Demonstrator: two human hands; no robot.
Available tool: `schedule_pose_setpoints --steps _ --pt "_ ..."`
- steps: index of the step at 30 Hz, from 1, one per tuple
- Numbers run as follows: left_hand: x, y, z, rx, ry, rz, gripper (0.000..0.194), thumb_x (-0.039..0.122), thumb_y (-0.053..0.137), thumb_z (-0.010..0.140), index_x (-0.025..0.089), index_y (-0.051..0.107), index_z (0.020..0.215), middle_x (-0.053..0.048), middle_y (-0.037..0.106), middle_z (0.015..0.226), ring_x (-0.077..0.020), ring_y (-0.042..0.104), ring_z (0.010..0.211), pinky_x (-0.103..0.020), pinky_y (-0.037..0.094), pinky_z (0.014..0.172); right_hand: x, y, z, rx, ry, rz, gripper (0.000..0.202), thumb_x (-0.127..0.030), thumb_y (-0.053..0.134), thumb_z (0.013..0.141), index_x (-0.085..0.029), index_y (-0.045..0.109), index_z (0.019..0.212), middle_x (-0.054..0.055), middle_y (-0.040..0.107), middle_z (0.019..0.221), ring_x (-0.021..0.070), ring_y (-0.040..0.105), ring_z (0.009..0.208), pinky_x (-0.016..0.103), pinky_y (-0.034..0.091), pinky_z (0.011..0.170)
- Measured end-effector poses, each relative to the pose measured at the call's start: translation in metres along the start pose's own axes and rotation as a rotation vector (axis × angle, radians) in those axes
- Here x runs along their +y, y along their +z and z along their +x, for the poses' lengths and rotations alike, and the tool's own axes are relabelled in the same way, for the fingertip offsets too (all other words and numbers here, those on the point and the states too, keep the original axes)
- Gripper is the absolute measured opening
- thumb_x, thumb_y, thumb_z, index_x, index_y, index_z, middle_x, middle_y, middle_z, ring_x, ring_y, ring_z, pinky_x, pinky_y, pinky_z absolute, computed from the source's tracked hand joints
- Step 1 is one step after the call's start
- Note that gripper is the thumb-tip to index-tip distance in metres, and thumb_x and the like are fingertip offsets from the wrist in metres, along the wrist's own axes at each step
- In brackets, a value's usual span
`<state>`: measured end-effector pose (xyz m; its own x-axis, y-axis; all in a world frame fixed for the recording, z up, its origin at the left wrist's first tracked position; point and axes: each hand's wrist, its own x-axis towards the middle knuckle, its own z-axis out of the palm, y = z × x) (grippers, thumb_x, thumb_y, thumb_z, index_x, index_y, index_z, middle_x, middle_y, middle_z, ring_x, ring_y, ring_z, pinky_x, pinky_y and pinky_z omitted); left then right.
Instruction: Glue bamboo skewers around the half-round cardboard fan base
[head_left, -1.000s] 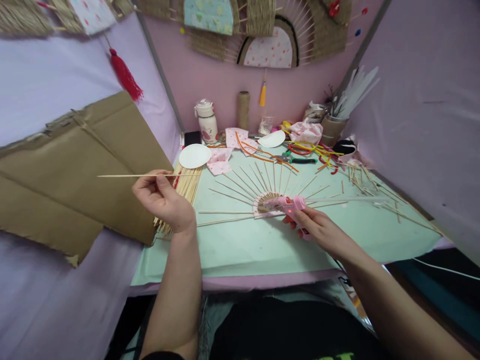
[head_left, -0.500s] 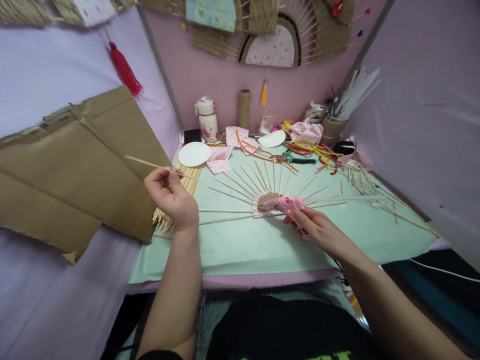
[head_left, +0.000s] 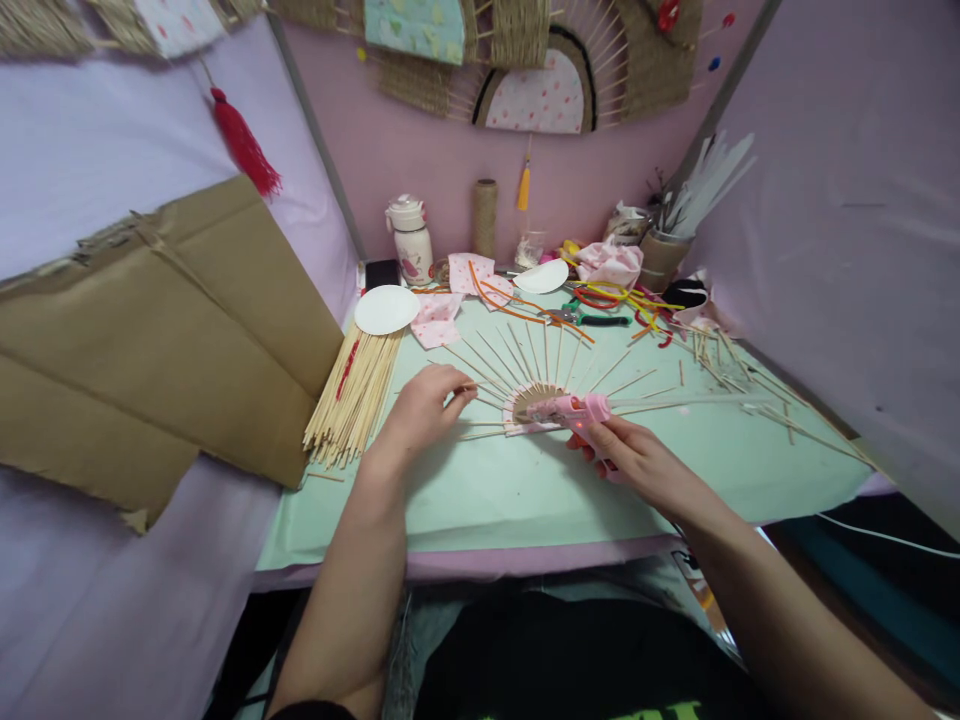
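— Down came the left hand (head_left: pixel 424 405) since the earlier frame: it had been raised by the cardboard (head_left: pixel 150 330), and now it lay on the green mat (head_left: pixel 510 490) just left of the stick fan (head_left: pixel 536 385).
— And its fingers?
— Pinched together on a thin skewer (head_left: pixel 469 388), tip toward the fan's hub.
— The right hand (head_left: pixel 626 455)?
— Unmoved, clamped around the pink glue gun (head_left: pixel 574 408), nozzle at the hub. The skewer bundle (head_left: pixel 352 395) lay left of the fan.

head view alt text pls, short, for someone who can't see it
The left hand lays a thin stick into a fan of sticks on a green mat, while the right hand holds a pink glue gun at the fan's hub.
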<state>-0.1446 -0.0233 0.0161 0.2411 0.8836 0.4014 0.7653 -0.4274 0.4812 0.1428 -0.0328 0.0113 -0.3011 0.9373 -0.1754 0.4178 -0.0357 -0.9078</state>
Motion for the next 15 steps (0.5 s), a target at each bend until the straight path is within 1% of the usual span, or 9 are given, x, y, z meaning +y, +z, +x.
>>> schedule_pose_setpoints --steps 4,7,10,15 --pt "-0.002 0.010 -0.001 -0.241 0.061 0.054 0.014 0.018 0.058 0.090 0.019 0.072 0.092 -0.006 0.072 0.091 -0.0218 0.059 0.092 -0.033 0.045 0.084 -0.001 0.000 -0.001 -0.003 0.015 0.001 0.059 -0.075 0.053 0.082 -0.018 0.069 0.083 0.006 0.066 0.077 0.0163 0.055 0.063 0.027 0.043 0.053" --pt "0.001 0.014 -0.002 -0.351 0.027 0.095 0.017 0.018 0.057 0.091 0.020 0.073 0.094 -0.006 0.072 0.092 -0.0230 0.059 0.094 -0.034 0.046 0.084 -0.001 -0.001 -0.002 -0.008 0.015 0.005 0.059 -0.075 0.053 0.081 -0.018 0.069 0.085 0.006 0.066 0.077 0.0166 0.055 0.064 0.027 0.044 0.054" --pt "0.003 0.014 -0.003 -0.368 -0.017 0.114 0.017 0.017 0.057 0.090 0.020 0.073 0.093 -0.007 0.071 0.092 -0.0235 0.059 0.092 -0.034 0.046 0.081 -0.001 0.000 -0.001 -0.019 0.016 0.015 0.062 -0.077 0.053 0.080 -0.017 0.069 0.086 0.006 0.066 0.078 0.0165 0.055 0.063 0.028 0.044 0.054" --pt "0.005 0.014 -0.003 -0.365 -0.033 0.116 0.017 0.014 0.056 0.087 0.020 0.071 0.091 -0.007 0.071 0.091 -0.0234 0.060 0.090 -0.033 0.045 0.078 0.002 0.001 0.001 -0.012 0.016 0.005 0.064 -0.078 0.050 0.081 -0.016 0.068 0.085 0.007 0.067 0.081 0.0162 0.055 0.063 0.028 0.044 0.054"
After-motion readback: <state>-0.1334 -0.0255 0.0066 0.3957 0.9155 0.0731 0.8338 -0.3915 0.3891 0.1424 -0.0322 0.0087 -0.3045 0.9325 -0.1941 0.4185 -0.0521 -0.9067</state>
